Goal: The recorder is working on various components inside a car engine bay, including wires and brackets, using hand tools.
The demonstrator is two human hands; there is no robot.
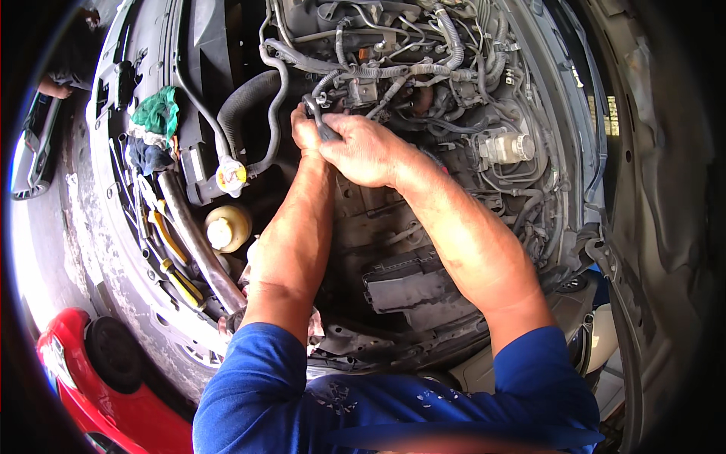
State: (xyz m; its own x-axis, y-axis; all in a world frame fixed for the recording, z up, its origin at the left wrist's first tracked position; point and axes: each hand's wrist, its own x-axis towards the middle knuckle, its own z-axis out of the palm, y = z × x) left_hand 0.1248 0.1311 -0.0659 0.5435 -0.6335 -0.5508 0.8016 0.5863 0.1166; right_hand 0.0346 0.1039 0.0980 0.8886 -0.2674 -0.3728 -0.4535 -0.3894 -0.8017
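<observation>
Both of my arms reach into an open car engine bay, and the hands meet near its middle. In my right hand (360, 151) is a slim dark handled tool (324, 127), its upper end at the hoses; its exact kind does not show. The thumb lies along the handle and the fingers are closed. Close against it, my left hand (303, 135) has its fingers curled by the tool's upper end, partly hidden. Just above both hands run a grey corrugated conduit (378, 73) and a metal-cased part (363, 92).
Along the front panel lie yellow-handled pliers (168, 236), a screwdriver (181, 283), a long metal pipe (193, 234) and a green rag (156, 115). A yellow cap (231, 178) and a fluid reservoir (508, 147) flank my arms. Another person's hand (54, 87) shows far left; a red car (113, 386) stands lower left.
</observation>
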